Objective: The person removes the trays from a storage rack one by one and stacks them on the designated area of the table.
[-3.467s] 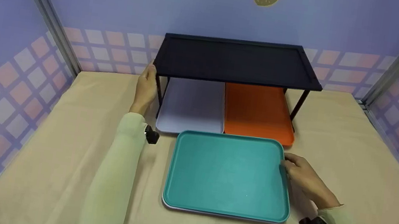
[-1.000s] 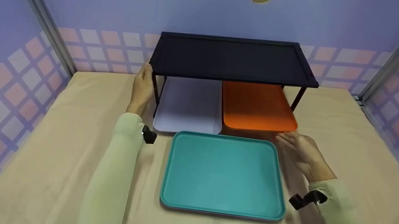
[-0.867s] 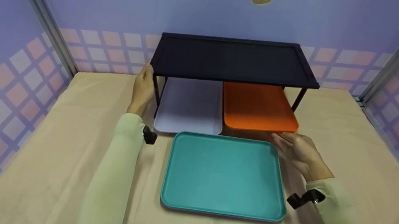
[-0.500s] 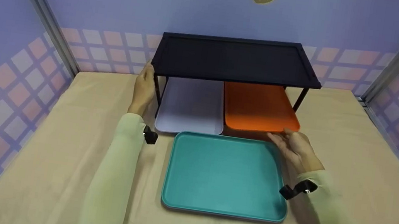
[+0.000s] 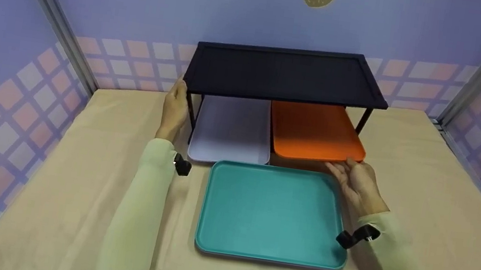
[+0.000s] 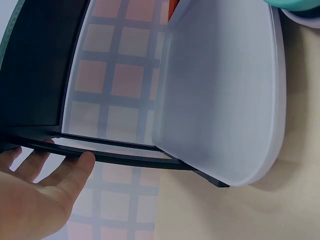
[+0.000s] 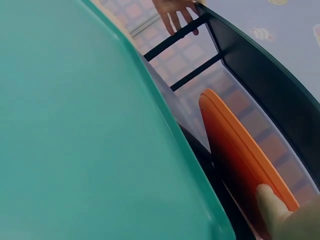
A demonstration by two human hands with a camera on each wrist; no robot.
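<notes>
The right hand (image 5: pixel 358 182) gripped the front edge of the orange tray (image 5: pixel 314 131), which lay tilted under the black shelf (image 5: pixel 284 73), its front raised. The left hand (image 5: pixel 174 107) rested with straight fingers against the shelf's left leg. A white tray (image 5: pixel 232 129) lay left of the orange tray; a teal tray (image 5: pixel 274 213) sat on the desk (image 5: pixel 426 189) before the shelf. Only the right wrist view showed a fingertip (image 7: pixel 267 197) pressing the orange tray's rim.

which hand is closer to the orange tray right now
Right. The right hand touches the near edge of the orange tray, lifting it. The left hand rests on the black rack at its left end, beyond the white tray.
</notes>
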